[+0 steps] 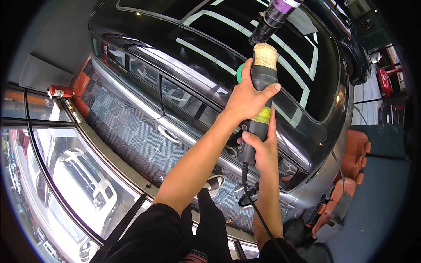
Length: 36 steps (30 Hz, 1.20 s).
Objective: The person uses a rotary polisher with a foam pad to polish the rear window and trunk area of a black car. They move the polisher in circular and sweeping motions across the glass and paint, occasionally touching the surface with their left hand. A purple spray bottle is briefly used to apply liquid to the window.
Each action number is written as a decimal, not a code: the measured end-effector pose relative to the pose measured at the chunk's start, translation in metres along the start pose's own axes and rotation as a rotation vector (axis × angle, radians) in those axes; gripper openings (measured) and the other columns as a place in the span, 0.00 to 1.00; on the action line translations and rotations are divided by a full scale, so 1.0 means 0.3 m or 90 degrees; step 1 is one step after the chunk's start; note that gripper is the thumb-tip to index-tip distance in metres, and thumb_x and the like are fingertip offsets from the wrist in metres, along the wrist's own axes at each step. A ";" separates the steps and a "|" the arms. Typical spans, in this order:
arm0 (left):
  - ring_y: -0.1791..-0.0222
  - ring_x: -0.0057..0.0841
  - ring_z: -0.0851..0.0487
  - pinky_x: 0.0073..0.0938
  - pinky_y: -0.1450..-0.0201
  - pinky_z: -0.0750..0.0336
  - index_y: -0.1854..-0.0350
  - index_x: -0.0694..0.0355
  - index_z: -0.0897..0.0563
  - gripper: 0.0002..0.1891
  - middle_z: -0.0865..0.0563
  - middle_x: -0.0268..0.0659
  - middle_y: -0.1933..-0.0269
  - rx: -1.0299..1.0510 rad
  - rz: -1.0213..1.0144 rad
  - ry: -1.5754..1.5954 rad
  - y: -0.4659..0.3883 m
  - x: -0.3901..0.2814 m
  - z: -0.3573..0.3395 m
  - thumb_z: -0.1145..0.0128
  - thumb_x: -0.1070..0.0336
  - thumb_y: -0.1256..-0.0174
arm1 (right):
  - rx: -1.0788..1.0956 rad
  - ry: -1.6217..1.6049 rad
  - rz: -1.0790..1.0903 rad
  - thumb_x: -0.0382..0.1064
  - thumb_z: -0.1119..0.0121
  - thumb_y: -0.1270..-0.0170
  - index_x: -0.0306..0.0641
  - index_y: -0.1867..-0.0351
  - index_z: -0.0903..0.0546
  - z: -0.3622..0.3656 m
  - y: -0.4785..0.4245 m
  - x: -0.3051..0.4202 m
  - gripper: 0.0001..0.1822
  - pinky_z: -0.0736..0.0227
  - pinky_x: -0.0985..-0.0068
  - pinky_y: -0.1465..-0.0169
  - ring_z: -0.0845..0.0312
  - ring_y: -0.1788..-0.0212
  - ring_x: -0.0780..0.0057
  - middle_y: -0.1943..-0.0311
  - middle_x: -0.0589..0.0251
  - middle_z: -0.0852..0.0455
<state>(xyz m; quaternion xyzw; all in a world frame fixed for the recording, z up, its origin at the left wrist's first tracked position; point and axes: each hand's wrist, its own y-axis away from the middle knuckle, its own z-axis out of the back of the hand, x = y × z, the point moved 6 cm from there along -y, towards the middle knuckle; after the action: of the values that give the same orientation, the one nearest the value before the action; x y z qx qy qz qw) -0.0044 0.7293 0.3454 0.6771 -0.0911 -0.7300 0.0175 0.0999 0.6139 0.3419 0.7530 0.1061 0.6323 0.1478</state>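
Both hands are on a corded power polisher [264, 76], dark-bodied with a tan cover over its head and a yellow band. My left hand [245, 95] wraps the body just behind the head, thumb on top. Farther back, my right hand [264, 148] grips the rear handle, close to where the black cord [245, 177] comes out. A green pad [240, 73] partly shows beside the head; whether it touches the car is hidden. Below the tool lies the glossy black roof [210, 42] of a car, with pale light strips reflected in it.
A black cylinder with a purple band [274, 18] hangs over the roof near the polisher's head. At left are a red fire extinguisher [61, 91] and glass panes [56, 157]. Brown car seats [353, 151] stand at right. Grey tiles [138, 131] cover the floor.
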 end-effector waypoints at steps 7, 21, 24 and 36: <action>0.34 0.51 0.17 0.39 0.30 0.25 0.14 0.60 0.52 0.63 0.19 0.64 0.34 -0.083 -0.023 0.018 -0.132 0.028 0.313 0.26 0.35 0.43 | 0.084 0.056 0.117 0.28 0.27 0.45 0.45 0.13 0.52 -0.255 -0.203 -0.025 0.61 0.15 0.71 0.58 0.16 0.61 0.71 0.48 0.54 0.20; 0.50 0.33 0.15 0.33 0.51 0.16 0.17 0.61 0.45 0.52 0.20 0.50 0.41 -0.220 0.002 0.135 -0.154 0.059 0.736 0.29 0.42 0.34 | 0.204 0.177 0.116 0.44 0.22 0.52 0.39 0.14 0.50 -0.623 -0.339 0.001 0.65 0.27 0.70 0.34 0.19 0.35 0.58 0.33 0.42 0.20; 0.49 0.32 0.15 0.33 0.50 0.16 0.17 0.61 0.45 0.52 0.20 0.50 0.39 -0.209 0.000 0.138 -0.112 0.065 0.669 0.30 0.42 0.33 | 0.191 0.182 0.101 0.43 0.22 0.52 0.41 0.14 0.51 -0.564 -0.295 -0.021 0.65 0.28 0.71 0.33 0.19 0.35 0.59 0.33 0.43 0.20; 0.37 0.54 0.15 0.42 0.32 0.24 0.15 0.59 0.55 0.61 0.16 0.63 0.38 0.061 -0.022 0.006 0.105 0.063 -0.079 0.28 0.38 0.38 | -0.067 0.045 0.045 0.33 0.21 0.49 0.41 0.15 0.50 0.081 0.093 -0.140 0.62 0.22 0.67 0.39 0.19 0.40 0.64 0.36 0.53 0.21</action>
<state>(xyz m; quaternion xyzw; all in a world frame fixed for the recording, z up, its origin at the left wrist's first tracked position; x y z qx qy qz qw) 0.0144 0.6929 0.3301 0.6822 -0.1141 -0.7217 -0.0273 0.1156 0.5711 0.3095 0.7246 0.0516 0.6682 0.1606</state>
